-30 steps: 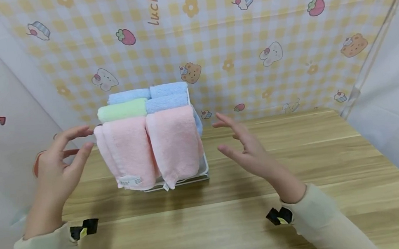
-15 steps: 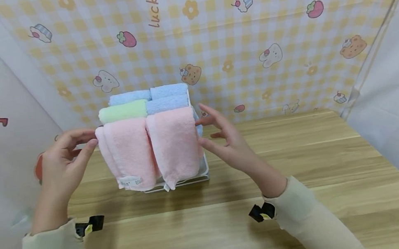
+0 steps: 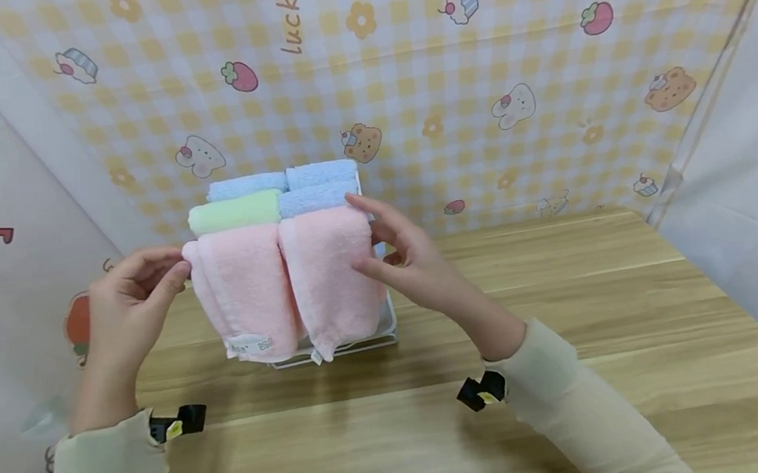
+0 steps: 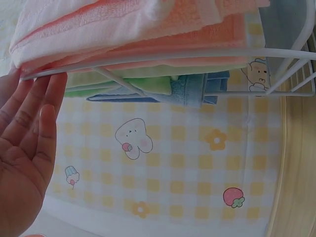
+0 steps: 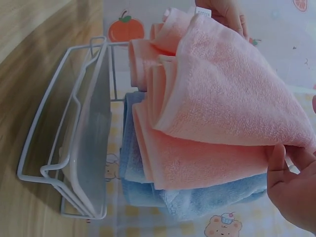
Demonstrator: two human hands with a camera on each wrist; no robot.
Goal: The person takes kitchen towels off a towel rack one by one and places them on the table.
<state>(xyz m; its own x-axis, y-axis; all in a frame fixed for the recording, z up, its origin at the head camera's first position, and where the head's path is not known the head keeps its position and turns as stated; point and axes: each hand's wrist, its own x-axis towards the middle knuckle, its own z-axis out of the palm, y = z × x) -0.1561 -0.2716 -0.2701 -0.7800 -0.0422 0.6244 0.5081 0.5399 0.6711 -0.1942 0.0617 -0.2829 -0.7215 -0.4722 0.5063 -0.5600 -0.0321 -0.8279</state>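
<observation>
Two pink towels hang side by side at the front of a white wire rack [image 3: 383,338]. At the upper left corner of the left pink towel [image 3: 251,292], my left hand [image 3: 121,319] pinches the cloth. Its fingertips also touch the rack's rail [image 4: 197,53] in the left wrist view. My right hand [image 3: 419,275] holds the upper right edge of the right pink towel [image 3: 328,282]. Its thumb lies on the front; the other fingers are partly hidden at the side. Behind hang a green towel [image 3: 234,212] and blue towels [image 3: 317,197].
A pale tray [image 5: 96,133] sits in the rack's base. The rack stands on a wooden table [image 3: 378,457] near a yellow checked backdrop [image 3: 305,96]. White sheets enclose the left and right sides.
My right hand has moved left from beside the rack onto the right pink towel. My left hand has moved slightly right and closed on the left towel's corner. The towels stay in place.
</observation>
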